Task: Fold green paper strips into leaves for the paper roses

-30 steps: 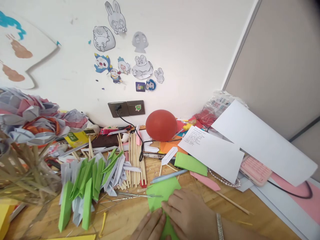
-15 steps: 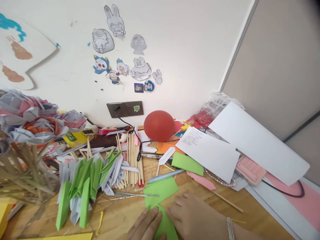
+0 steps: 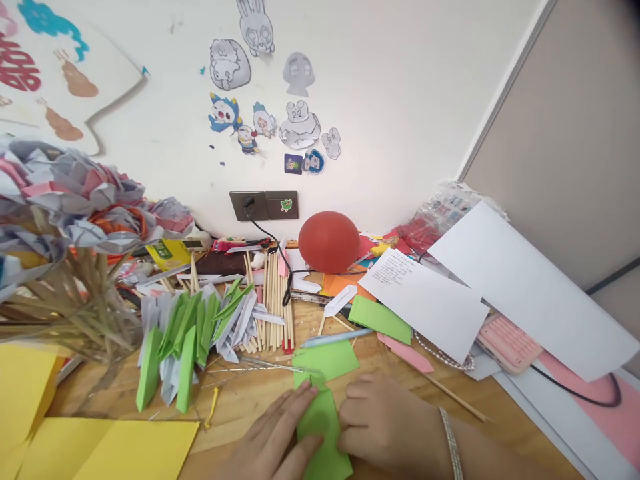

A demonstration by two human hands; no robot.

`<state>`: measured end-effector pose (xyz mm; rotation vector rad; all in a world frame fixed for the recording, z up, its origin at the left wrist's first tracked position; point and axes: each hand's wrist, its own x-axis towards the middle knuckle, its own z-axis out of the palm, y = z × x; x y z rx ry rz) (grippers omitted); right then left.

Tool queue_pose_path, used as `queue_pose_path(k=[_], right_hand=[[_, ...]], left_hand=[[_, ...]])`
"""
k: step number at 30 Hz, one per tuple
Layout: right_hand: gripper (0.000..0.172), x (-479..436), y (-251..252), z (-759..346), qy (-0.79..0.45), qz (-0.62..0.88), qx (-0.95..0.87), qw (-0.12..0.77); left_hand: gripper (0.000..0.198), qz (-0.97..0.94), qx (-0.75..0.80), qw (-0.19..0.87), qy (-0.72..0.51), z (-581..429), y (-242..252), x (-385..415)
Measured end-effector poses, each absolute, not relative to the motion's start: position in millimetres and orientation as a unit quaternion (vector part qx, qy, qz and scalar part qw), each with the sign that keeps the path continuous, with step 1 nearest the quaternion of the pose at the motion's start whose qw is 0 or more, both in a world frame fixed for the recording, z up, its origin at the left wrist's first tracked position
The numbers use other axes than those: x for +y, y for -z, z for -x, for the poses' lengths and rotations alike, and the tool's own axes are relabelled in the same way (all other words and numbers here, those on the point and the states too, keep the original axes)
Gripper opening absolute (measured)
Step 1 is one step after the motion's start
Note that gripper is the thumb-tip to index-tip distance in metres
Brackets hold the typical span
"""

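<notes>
On the wooden table, a strip of green paper (image 3: 325, 460) lies between my two hands, with a small crease near its top end. My left hand (image 3: 275, 433) rests on its left side, fingers stretched out and pressing down flat. Curled against the right edge is my right hand (image 3: 385, 423), with a beaded bracelet at the wrist; its fingertips pinch or touch the paper there, and the exact hold is hidden. A second green paper sheet (image 3: 340, 360) lies just beyond, thin wires across its left corner. Above that sheet is a light blue pen (image 3: 335, 338).
Folded green and grey paper strips (image 3: 187, 327) are piled left, beside wooden sticks (image 3: 273, 307). A red balloon (image 3: 329, 241) sits by the wall. White sheets (image 3: 425, 297) and a pink phone-like object (image 3: 510, 341) lie right. Yellow paper (image 3: 135, 447) and paper flowers (image 3: 75, 193) are left.
The view has tilted down and turned left, bringing more yellow paper into sight. Both hands have shifted slightly away from me along the green paper, and a crease now shows at its top.
</notes>
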<state>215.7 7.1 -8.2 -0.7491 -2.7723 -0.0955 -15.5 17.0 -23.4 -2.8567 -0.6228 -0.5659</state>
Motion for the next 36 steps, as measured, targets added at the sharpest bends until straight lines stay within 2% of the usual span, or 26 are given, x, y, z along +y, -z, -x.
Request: queue_pose_path(k=[5, 14, 20, 27, 36], right_hand=[[0.015, 7.6, 4.9, -219.5, -0.032, 0.278, -0.952, 0.122], [0.005, 6.7, 5.4, -214.9, -0.189, 0.266, -0.933, 0.150], [0.004, 9.1, 5.7, -209.7, -0.255, 0.297, -0.907, 0.153], [0.013, 2.0, -0.1, -203.4, -0.220, 0.371, -0.889, 0.152], [0.011, -5.6, 4.2, -195.3, -0.191, 0.438, -0.864, 0.159]], left_hand=[[0.008, 0.959, -0.164, -0.038, 0.226, 18.4, 22.4, 18.8], [0.022, 0.941, -0.193, -0.240, 0.137, 12.2, -12.4, 14.2], [0.010, 0.899, -0.205, -0.337, 0.192, 13.0, -2.6, 21.6], [0.008, 0.875, -0.251, -0.340, 0.234, 4.7, 7.1, 20.4], [0.014, 0.871, -0.307, -0.299, 0.240, -3.0, 12.0, 15.2]])
